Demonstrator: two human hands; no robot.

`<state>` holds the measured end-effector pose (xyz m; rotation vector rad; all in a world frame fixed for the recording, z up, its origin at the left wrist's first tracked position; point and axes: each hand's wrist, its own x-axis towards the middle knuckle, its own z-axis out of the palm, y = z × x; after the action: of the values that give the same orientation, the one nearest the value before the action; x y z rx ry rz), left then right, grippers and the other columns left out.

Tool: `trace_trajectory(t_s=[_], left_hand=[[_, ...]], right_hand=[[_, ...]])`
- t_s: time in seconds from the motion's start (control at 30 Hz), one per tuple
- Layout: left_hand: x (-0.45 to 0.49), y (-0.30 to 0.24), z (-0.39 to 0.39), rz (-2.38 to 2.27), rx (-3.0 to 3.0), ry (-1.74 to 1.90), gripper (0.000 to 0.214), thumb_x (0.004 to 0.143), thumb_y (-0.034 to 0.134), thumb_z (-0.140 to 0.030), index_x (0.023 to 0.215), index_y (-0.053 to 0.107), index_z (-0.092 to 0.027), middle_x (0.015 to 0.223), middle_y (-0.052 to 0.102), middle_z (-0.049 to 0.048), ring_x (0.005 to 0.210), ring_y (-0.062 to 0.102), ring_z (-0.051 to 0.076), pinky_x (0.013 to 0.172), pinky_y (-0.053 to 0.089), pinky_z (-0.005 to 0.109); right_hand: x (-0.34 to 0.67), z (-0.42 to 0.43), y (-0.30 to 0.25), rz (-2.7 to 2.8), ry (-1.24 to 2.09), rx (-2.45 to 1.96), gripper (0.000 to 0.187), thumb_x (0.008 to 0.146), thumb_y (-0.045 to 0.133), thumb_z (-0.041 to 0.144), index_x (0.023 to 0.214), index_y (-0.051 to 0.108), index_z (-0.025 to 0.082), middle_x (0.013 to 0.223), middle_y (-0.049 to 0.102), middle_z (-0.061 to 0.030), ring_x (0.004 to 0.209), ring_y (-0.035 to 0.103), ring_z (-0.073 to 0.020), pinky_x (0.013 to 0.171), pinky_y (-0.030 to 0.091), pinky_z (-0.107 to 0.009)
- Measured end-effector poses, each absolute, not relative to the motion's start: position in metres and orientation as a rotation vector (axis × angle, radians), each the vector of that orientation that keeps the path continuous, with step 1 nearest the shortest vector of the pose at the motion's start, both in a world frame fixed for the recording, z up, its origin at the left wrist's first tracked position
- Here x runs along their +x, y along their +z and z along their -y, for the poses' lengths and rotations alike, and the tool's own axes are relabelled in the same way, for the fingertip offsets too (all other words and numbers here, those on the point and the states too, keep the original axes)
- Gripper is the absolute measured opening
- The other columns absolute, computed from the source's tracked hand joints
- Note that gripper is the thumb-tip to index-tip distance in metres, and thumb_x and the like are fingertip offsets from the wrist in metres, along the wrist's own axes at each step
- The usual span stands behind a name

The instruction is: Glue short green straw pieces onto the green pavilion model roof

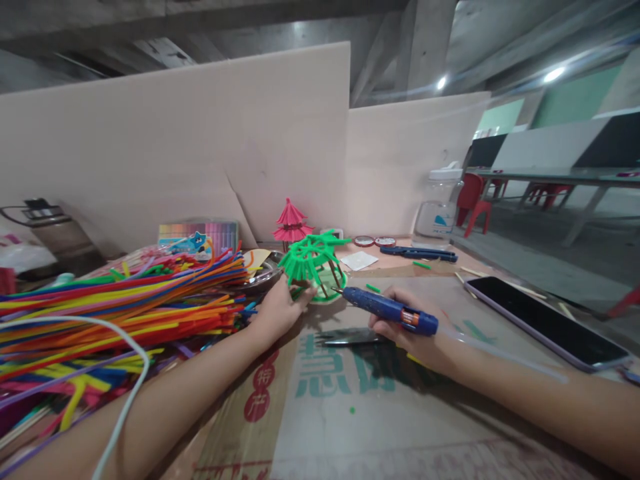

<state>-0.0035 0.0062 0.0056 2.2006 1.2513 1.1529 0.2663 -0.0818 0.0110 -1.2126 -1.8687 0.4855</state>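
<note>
My left hand (pixel 281 308) is closed on the near left side of a small pavilion model (pixel 313 257). The model has a green pipe-cleaner roof, brown posts and a round pale base edged in green. In my right hand (pixel 417 337) is a blue hot glue gun (pixel 383 307), its metal nozzle pointing left, close to the posts. A translucent glue stick (pixel 515 360) sticks out behind it. Below the gun are metal tweezers (pixel 347 338), tips to the left; their rear end is hidden by my right hand, so I cannot tell whether it holds them.
Bundles of coloured pipe cleaners (pixel 125 307) fill the left, crossed by a white cable (pixel 143 340). Behind stand a pink pagoda model (pixel 291 220), a marker set (pixel 225 233) and a clear bottle (pixel 437 210). A phone (pixel 545 320) and blue-handled tool (pixel 420 253) lie right.
</note>
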Motion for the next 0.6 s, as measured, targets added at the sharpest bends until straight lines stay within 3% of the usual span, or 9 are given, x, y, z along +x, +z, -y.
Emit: trace_trajectory(t_s=[0.1,0.2,0.3,0.47,0.6], left_hand=[[-0.004,0.006,-0.012,-1.264,2.041,1.286,0.036,0.088,0.058,-0.052,0.093,0.059,-0.017,0.087,0.07,0.0079,0.081,0.069,0.024,0.078,0.056,0.038],[-0.003,0.007,-0.013,-1.237,1.99,1.402,0.035,0.086,0.06,-0.052,0.094,0.058,-0.018,0.089,0.07,0.0074,0.085,0.069,0.024,0.079,0.056,0.036],[-0.001,0.008,-0.007,-1.245,2.048,1.254,0.035,0.088,0.058,-0.05,0.097,0.06,-0.017,0.095,0.072,0.0102,0.086,0.071,0.025,0.081,0.057,0.038],[0.0,0.01,0.002,-1.234,2.405,1.188,0.035,0.091,0.056,-0.046,0.111,0.064,-0.018,0.116,0.072,0.0125,0.112,0.066,0.03,0.102,0.05,0.045],[-0.001,0.014,0.003,-1.207,2.659,1.161,0.03,0.092,0.053,-0.039,0.108,0.069,-0.019,0.121,0.071,0.0115,0.118,0.063,0.031,0.104,0.049,0.046]], right_hand=[[0.268,0.079,0.01,1.884,0.534,-1.187,0.03,0.085,0.064,0.054,0.082,0.057,0.024,0.071,0.068,0.0017,0.06,0.06,-0.0164,0.057,0.045,-0.028],[0.268,0.078,0.009,1.854,0.569,-1.168,0.033,0.086,0.063,0.057,0.084,0.056,0.024,0.074,0.068,-0.0001,0.064,0.061,-0.0179,0.06,0.046,-0.03],[0.268,0.08,0.011,1.81,0.619,-1.135,0.035,0.086,0.063,0.058,0.086,0.056,0.024,0.08,0.071,-0.003,0.069,0.064,-0.0203,0.064,0.048,-0.032],[0.267,0.085,0.015,1.783,0.649,-1.072,0.029,0.085,0.065,0.052,0.088,0.058,0.024,0.088,0.075,-0.0046,0.07,0.066,-0.0208,0.063,0.049,-0.032],[0.268,0.085,0.012,1.786,0.634,-1.053,0.027,0.082,0.069,0.05,0.083,0.057,0.026,0.078,0.071,-0.0014,0.066,0.064,-0.0209,0.06,0.049,-0.032]])
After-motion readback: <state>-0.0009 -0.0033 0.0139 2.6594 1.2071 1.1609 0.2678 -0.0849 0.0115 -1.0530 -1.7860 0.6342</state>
